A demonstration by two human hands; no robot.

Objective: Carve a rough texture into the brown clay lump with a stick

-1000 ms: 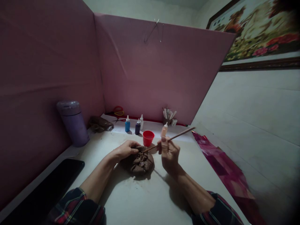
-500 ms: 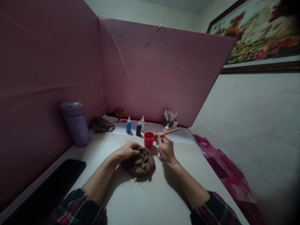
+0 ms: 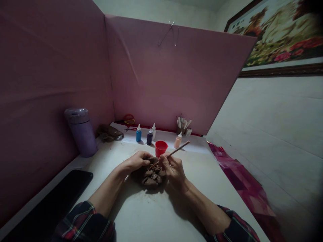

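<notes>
A dark brown lump of clay (image 3: 152, 179) with a rough, cracked top sits on the white table in front of me. My left hand (image 3: 138, 160) grips its upper left side, thumb on top and the other fingers partly hidden. Between the fingertips of my right hand (image 3: 175, 170) is a slim wooden-handled tool (image 3: 179, 148), tilted with its lower end at the clay's upper part. I cannot make out the shape of that tip. Just behind the clay stands a small red cup (image 3: 161, 148); what is inside it is not clear.
Small squeeze bottles in blue (image 3: 138, 134), dark purple (image 3: 149, 137), white (image 3: 154, 131) and peach (image 3: 178, 141) stand farther back. Beyond are a tool holder (image 3: 182, 129) and scissors (image 3: 129, 119). Leftward are a purple tumbler (image 3: 82, 134), a brown bag (image 3: 109, 133) and a black phone-like slab (image 3: 55, 205).
My right hand has brought the wooden-handled tool from the red cup down and left to the clay. The peach bottle is now uncovered. My left hand stays on the clay.
</notes>
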